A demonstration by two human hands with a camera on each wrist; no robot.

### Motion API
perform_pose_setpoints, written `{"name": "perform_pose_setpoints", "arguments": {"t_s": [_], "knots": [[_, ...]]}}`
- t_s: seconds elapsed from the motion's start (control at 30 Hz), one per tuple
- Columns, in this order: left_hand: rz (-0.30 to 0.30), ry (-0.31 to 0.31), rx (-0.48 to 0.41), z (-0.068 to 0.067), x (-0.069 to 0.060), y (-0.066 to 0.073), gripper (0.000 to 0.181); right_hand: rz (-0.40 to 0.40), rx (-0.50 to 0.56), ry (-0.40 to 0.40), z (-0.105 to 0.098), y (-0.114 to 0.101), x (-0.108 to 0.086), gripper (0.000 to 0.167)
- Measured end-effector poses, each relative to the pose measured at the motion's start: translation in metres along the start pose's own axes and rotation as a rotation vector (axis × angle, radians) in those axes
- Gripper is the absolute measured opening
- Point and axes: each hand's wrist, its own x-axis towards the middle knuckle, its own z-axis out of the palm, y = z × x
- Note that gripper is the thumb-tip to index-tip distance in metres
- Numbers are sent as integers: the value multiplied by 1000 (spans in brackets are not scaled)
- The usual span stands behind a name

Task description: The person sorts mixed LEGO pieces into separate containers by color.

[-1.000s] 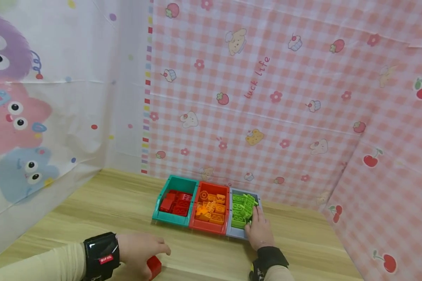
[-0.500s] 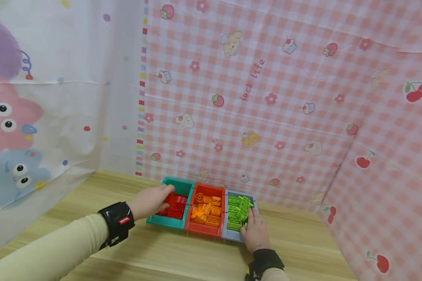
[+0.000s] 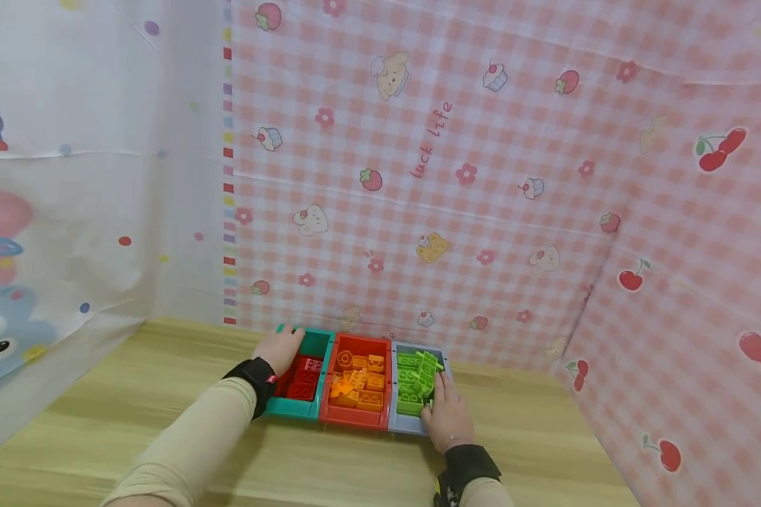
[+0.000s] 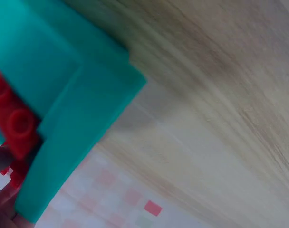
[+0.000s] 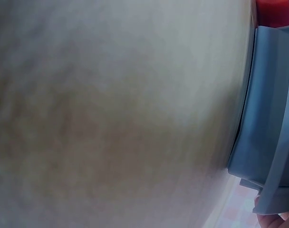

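Observation:
My left hand (image 3: 281,348) lies over the left wall of the teal bin (image 3: 297,407), its fingers toward the back. Red bricks (image 3: 303,386) sit in that bin. In the left wrist view my fingers (image 4: 4,206) show around the end of the teal wall, close to a red brick (image 4: 18,123). My right hand (image 3: 448,419) holds the right side of the grey bin (image 3: 409,422), which has green bricks (image 3: 421,373) in it. In the right wrist view only a few fingers (image 5: 268,221) show past the grey rim; the rest is hidden.
Between the two, a red bin (image 3: 355,417) contains orange bricks (image 3: 358,380). All three bins stand side by side on the wooden table (image 3: 330,465). A pink checked cloth (image 3: 406,282) hangs close behind, with a white cloth (image 3: 184,282) at the left.
One second ago my left hand was near the front with a red brick. It has moved forward into the teal bin, then to its left wall. My right hand stays at the grey bin.

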Motion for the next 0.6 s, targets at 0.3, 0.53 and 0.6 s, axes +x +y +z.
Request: {"name": "perform_pose_setpoints", "arguments": {"t_s": [0.3, 0.53, 0.6], "knots": [[-23, 39, 172, 3, 0, -13, 10, -28, 12, 0, -5, -8, 7, 62], [-22, -47, 125, -7, -6, -8, 22, 4, 16, -11, -10, -6, 10, 62], [6, -17, 57, -17, -13, 2, 30, 7, 18, -17, -10, -5, 8, 62]]}}
